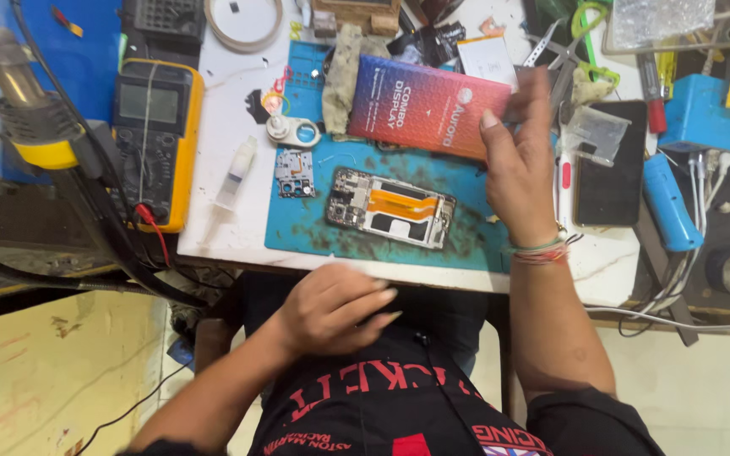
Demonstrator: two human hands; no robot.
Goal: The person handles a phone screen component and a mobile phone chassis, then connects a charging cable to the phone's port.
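A flat rectangular box (428,105), shading from blue to red-orange, lies at the far side of a teal work mat (314,228) on the worktop (221,127). The right hand (517,160) reaches over the box's right end, fingers spread and blurred; whether it grips the box cannot be told. Just near of the box lies an opened phone (390,208), its orange ribbon cable exposed. The left hand (331,308) hovers off the worktop's near edge, fingers loosely curled, holding nothing visible. Left of the phone sit a small circuit part (295,173) and a syringe (236,173). Further left rests a yellow multimeter (158,143). A dark phone (610,177) lies right of the hand.
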